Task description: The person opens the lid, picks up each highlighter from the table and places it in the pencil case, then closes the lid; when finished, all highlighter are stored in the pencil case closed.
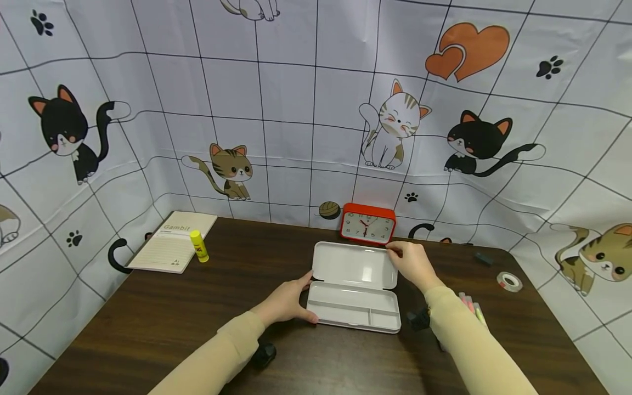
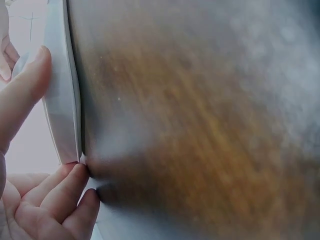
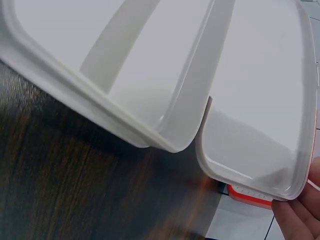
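A white plastic pencil case lies open on the dark wooden table, its lid tipped back toward the wall. Dividers split the base into a few compartments, and nothing lies in them. My left hand holds the base at its left end, thumb at the front corner. In the left wrist view, the thumb lies along the case's side and the fingertips meet its end. My right hand pinches the lid's far right corner. The right wrist view shows those fingers at the lid's rim.
A red alarm clock stands right behind the lid. A notebook and a yellow glue stick are at the back left. To the right are a roll of tape, a small dark block and several highlighters beside my sleeve.
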Tool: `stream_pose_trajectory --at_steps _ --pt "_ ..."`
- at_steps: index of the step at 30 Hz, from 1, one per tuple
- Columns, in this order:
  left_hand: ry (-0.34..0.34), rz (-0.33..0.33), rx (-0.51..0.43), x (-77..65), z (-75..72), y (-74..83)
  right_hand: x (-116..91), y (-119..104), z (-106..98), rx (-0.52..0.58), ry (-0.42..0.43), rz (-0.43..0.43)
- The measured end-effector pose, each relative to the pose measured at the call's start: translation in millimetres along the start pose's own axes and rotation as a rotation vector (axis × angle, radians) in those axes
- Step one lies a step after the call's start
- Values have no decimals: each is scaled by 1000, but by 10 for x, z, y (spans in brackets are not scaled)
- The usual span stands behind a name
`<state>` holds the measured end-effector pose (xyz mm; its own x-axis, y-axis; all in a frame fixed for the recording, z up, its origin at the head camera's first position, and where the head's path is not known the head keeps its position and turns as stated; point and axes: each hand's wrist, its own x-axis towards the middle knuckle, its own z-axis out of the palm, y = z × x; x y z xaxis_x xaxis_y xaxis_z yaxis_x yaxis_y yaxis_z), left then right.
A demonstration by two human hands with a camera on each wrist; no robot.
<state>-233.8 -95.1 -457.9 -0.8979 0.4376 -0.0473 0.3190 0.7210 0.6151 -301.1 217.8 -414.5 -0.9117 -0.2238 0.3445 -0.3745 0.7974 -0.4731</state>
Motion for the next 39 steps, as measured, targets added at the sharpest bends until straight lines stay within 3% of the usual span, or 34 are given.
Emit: stream_pose_trajectory --at_steps 6,15,28,39 --pt "-2 2 -11 -1 16 -1 -70 -18 -100 9 49 11" --pt "1 -4 -21 -17 -11 -26 -323 -31 -408 8 15 31" --pt "-1 -1 -49 -2 -3 -27 -725 196 -757 -65 -41 83" --pt "-4 2 -54 -9 11 0 -1155 526 -896 -146 -81 151"
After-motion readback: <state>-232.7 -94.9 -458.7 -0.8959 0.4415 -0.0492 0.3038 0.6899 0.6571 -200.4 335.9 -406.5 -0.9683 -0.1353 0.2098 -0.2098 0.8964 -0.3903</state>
